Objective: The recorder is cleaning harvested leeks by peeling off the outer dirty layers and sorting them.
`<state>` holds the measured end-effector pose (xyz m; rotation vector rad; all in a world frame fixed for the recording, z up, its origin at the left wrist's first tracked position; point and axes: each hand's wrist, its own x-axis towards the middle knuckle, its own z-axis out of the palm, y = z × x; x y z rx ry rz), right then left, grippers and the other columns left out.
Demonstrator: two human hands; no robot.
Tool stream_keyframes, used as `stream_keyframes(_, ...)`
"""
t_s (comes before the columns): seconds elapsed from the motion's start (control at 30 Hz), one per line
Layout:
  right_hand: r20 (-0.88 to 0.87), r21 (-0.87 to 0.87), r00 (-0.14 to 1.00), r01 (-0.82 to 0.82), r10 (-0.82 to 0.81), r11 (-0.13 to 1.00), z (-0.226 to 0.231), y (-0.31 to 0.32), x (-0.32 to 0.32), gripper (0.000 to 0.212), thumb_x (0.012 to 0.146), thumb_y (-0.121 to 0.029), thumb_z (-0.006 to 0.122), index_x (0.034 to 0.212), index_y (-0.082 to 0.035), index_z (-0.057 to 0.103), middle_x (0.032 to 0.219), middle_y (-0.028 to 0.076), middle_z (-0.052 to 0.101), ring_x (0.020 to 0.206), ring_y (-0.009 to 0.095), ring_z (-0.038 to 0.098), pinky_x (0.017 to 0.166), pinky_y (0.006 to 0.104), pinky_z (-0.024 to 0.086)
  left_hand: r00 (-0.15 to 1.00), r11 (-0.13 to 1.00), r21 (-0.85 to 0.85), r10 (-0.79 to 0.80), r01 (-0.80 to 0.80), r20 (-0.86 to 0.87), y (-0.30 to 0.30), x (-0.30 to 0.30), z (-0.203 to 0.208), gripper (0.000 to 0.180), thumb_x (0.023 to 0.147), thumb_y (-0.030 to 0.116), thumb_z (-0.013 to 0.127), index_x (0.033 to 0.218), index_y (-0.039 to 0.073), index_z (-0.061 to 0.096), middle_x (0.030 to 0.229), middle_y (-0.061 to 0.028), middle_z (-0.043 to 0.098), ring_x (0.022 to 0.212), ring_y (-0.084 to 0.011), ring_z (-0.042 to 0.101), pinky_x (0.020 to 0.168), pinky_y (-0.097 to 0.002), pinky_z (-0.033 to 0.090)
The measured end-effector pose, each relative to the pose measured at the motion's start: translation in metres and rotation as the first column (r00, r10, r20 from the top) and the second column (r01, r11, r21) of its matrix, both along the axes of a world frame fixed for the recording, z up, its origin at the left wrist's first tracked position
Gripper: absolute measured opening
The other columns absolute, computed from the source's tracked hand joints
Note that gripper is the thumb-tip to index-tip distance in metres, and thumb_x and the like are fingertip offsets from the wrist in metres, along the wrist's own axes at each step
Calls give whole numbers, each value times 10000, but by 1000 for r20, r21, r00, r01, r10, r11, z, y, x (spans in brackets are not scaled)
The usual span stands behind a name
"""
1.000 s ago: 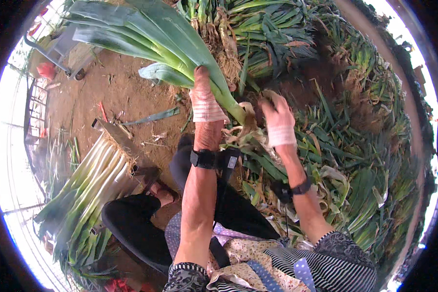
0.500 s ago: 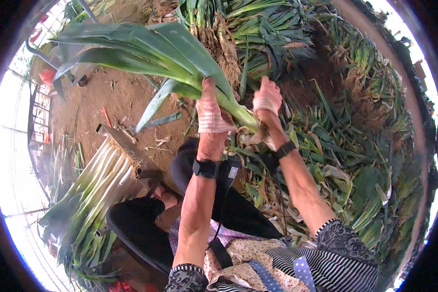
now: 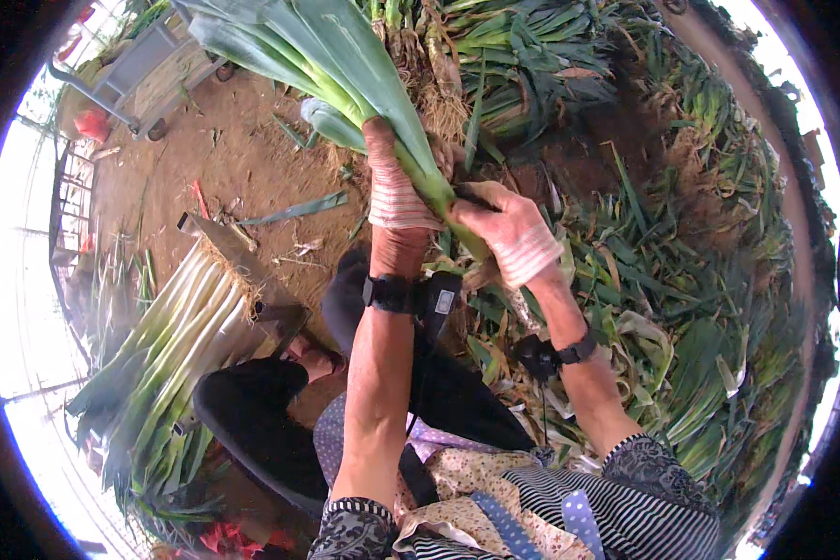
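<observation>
Held out in front of me is a large leek (image 3: 336, 70), its broad green leaves pointing up and to the left and its pale stem slanting down to the right. My left hand (image 3: 399, 182), in a striped cloth wrap, is closed around the upper stem with the thumb on top. Lower on the same stem, the fingers and thumb of my right hand (image 3: 513, 229), also wrapped, pinch the outer layer. The root end lies partly hidden behind my right hand.
On my left, a metal stand (image 3: 219, 238) carries a row of cleaned leeks (image 3: 168, 341). Uncleaned leeks (image 3: 523, 61) are heaped at the far side. Stripped leaves (image 3: 625, 289) cover the ground to my right. A grey cart (image 3: 145, 70) stands far left.
The leek has tipped more upright, its leaves moving up and right. My right hand, apart from the upper stem before, has come in from the right and now pinches it.
</observation>
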<state>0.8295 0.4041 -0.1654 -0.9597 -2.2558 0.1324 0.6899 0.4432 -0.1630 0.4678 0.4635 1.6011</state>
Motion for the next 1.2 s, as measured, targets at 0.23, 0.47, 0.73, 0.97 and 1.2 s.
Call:
stream_keyframes(0.23,-173,-848,919,45,-356,529,-44,-10,9,233,774,-205,602,877,-1,646,738,75,633,658,83,550,649,243,454,960,962,215,-211,169,186,7,-13,-7,744,686,829,307,622,112,493,385,-25,346,327,-165,331,415,-313,302)
stream_keyframes(0.47,-296,-911,756,-39,-583,412,-76,-37,46,366,801,-180,608,1112,6,555,957,51,615,812,104,564,736,245,453,954,935,217,-297,279,52,8,-7,-7,733,693,830,265,614,126,453,371,-37,357,284,-169,306,344,-312,269)
stream_keyframes(0.73,-47,-286,999,-30,17,958,-32,-31,21,507,736,-289,684,1133,-16,528,1107,170,572,974,320,565,829,349,460,925,916,242,-357,319,131,12,-9,-6,754,679,841,271,640,118,481,367,-33,356,275,-154,297,313,-284,242)
stream_keyframes(0.97,-97,-377,987,85,-130,922,-53,-50,31,269,751,-288,677,769,-44,564,548,137,501,503,317,523,460,384,393,949,961,117,-268,251,165,9,-9,-7,676,705,801,353,656,137,469,411,37,322,315,-107,289,313,-257,248)
stream_keyframes(1.2,249,-445,968,79,39,892,-66,-129,85,125,684,-153,605,786,-81,594,595,137,525,546,323,541,492,398,411,972,980,11,-199,199,125,18,-31,-11,727,692,831,312,682,126,486,428,-22,359,343,-153,342,352,-298,238)
